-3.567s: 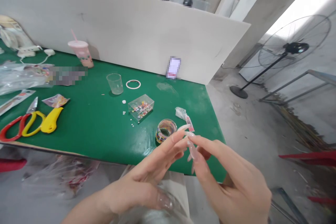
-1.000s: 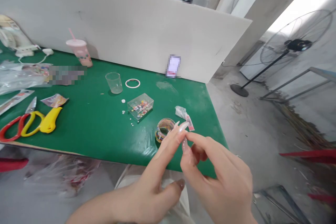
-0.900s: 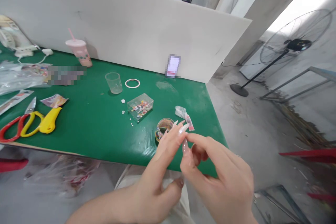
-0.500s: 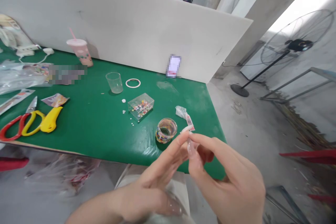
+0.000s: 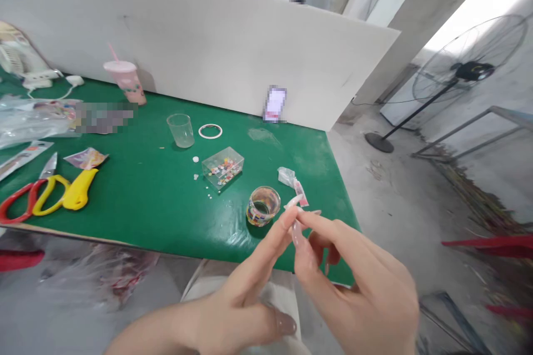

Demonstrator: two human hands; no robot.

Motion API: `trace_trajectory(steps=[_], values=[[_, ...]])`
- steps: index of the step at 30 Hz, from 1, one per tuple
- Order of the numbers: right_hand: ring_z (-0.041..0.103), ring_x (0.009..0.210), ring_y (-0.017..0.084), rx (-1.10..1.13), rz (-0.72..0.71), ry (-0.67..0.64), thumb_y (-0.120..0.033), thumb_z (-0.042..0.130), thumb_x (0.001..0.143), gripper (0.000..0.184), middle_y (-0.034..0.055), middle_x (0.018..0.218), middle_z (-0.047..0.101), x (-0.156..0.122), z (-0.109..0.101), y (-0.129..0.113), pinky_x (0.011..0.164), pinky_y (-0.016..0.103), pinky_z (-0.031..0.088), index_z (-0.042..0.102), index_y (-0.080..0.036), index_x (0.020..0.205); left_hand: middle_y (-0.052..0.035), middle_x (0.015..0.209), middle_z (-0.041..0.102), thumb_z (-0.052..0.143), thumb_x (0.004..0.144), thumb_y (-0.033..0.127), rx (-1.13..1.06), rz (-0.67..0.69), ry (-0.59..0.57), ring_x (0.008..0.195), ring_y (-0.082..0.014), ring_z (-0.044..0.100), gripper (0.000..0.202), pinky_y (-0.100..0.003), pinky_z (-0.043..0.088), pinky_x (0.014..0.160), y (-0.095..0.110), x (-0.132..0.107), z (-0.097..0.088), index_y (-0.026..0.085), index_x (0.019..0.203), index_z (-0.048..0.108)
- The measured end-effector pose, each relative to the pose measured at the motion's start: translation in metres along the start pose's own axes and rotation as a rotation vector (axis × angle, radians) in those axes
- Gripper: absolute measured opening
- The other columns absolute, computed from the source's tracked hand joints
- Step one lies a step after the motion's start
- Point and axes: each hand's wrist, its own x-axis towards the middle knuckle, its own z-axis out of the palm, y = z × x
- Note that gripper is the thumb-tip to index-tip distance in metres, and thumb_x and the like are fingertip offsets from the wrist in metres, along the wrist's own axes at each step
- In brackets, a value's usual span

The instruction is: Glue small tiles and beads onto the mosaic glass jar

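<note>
My left hand (image 5: 245, 299) has its index finger stretched out and its thumb held well apart, with no object in it. The thumb and index finger of my right hand (image 5: 353, 272) close around the tip of my left index finger; whether anything small sits between them I cannot make out. Just left of the fingertips stands a small glass jar (image 5: 263, 208) with colourful mosaic pieces around its side. Behind the fingers lies a small white and red tube (image 5: 300, 193) beside a crumpled clear wrapper (image 5: 286, 176).
A clear box (image 5: 224, 167) of colourful tiles, a clear cup (image 5: 180, 131) and a white ring (image 5: 210, 131) stand on the green table (image 5: 166, 199). Scissors (image 5: 37, 191), a yellow-handled tool (image 5: 81, 188), a pink tumbler (image 5: 126, 82) and plastic bags (image 5: 37, 119) are further left. A phone (image 5: 275, 104) leans on the white partition (image 5: 208, 44).
My right thumb and index finger have shifted slightly left, onto my left index fingertip. My left thumb has moved a little to the right. The things on the table have not moved.
</note>
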Motion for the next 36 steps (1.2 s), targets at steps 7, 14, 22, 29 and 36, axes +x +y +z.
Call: trace_trajectory(steps=[7, 14, 22, 29, 36], values=[[0.048, 0.043, 0.006, -0.112, -0.064, -0.008, -0.008, 0.057, 0.084, 0.012, -0.0033, 0.054, 0.06, -0.001, 0.004, 0.002, 0.046, 0.02, 0.043, 0.068, -0.01, 0.084, 0.0143, 0.163, 0.008, 0.052, 0.081, 0.001, 0.312, -0.002, 0.12, 0.15, -0.0273, 0.001, 0.097, -0.054, 0.002, 0.12, 0.0, -0.003, 0.003, 0.057, 0.147, 0.007], [0.051, 0.043, 0.007, -0.146, -0.085, -0.035, -0.01, 0.054, 0.085, 0.014, -0.0032, 0.053, 0.058, 0.0, 0.006, 0.004, 0.046, 0.021, 0.043, 0.068, -0.01, 0.082, 0.0166, 0.162, 0.006, 0.048, 0.079, 0.0, 0.494, 0.029, 0.197, 0.15, -0.0255, 0.004, 0.098, -0.052, 0.006, 0.122, -0.005, -0.002, 0.005, 0.056, 0.147, 0.006], [0.049, 0.041, 0.007, -0.105, -0.053, -0.053, -0.012, 0.055, 0.082, 0.013, -0.0058, 0.05, 0.054, 0.003, 0.004, 0.004, 0.044, 0.02, 0.042, 0.068, -0.013, 0.08, 0.0172, 0.162, 0.0, 0.046, 0.081, 0.001, 0.666, 0.097, 0.243, 0.151, -0.0249, -0.001, 0.097, -0.054, 0.002, 0.122, -0.005, 0.004, 0.009, 0.054, 0.148, 0.0], [0.046, 0.042, 0.006, -0.099, -0.015, -0.026, -0.012, 0.057, 0.081, 0.011, -0.0064, 0.05, 0.053, 0.003, -0.001, 0.002, 0.046, 0.018, 0.041, 0.068, -0.014, 0.081, 0.0162, 0.162, 0.005, 0.048, 0.084, 0.004, 0.445, 0.088, 0.223, 0.15, -0.0259, -0.002, 0.091, -0.055, 0.001, 0.121, -0.01, -0.001, 0.005, 0.055, 0.148, 0.009], [0.051, 0.049, 0.005, -0.058, 0.031, -0.043, -0.01, 0.057, 0.082, 0.012, -0.0058, 0.055, 0.058, -0.002, -0.004, 0.003, 0.053, 0.014, 0.045, 0.067, -0.015, 0.087, 0.0114, 0.157, 0.031, 0.068, 0.081, 0.018, -0.116, 0.071, 0.025, 0.149, -0.029, 0.009, 0.09, -0.06, 0.003, 0.118, -0.007, 0.006, 0.003, 0.057, 0.145, 0.018]])
